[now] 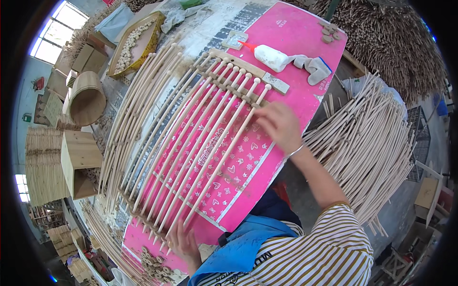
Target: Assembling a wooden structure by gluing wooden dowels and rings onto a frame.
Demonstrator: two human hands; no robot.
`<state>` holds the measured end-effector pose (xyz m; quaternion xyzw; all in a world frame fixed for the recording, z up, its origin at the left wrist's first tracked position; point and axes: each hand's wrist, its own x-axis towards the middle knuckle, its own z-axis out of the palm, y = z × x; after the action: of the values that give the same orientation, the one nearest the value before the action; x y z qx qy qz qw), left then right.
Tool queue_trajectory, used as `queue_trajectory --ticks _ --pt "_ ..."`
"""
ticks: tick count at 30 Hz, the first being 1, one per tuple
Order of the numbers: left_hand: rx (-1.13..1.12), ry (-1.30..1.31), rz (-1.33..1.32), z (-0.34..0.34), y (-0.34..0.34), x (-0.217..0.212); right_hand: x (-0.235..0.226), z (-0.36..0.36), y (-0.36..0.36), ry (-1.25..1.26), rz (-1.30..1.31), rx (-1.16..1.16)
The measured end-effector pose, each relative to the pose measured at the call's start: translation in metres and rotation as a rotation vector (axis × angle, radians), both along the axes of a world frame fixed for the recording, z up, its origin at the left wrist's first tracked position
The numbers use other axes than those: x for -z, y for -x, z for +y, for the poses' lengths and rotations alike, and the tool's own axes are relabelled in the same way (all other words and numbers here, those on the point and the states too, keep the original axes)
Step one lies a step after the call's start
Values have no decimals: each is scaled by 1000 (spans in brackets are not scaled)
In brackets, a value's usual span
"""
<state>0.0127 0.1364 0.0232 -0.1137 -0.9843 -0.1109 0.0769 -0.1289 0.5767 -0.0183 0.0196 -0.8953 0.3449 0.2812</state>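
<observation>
The dowel rack (200,143) is lying on the pink board (291,43); your right hand (279,125) is pressing its far end flat-fingered, your left hand (183,244) is steadying the near end, gripping nothing. Uneven pressure could pop dowels loose.

Daylight comes through a window (59,31) at upper left, with a smaller one (21,188) low on the left wall. A grey concrete floor (305,200) shows under the bench. Wooden boxes (78,164) and a round tub (88,97) stand at left (stacked slat bundles behind them). Heaped sticks (396,43) fill the upper right.
</observation>
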Motion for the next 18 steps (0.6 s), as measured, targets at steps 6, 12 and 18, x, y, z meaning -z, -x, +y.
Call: queue_trajectory --ticks 6,12,18 --pt "131 -30 -57 59 54 6 3 58 30 -199 -87 -198" --pt "131 -70 -123 65 68 12 -6 63 48 -317 -108 -310" --pt "141 -79 -116 60 69 14 0 64 57 -333 -107 -376"
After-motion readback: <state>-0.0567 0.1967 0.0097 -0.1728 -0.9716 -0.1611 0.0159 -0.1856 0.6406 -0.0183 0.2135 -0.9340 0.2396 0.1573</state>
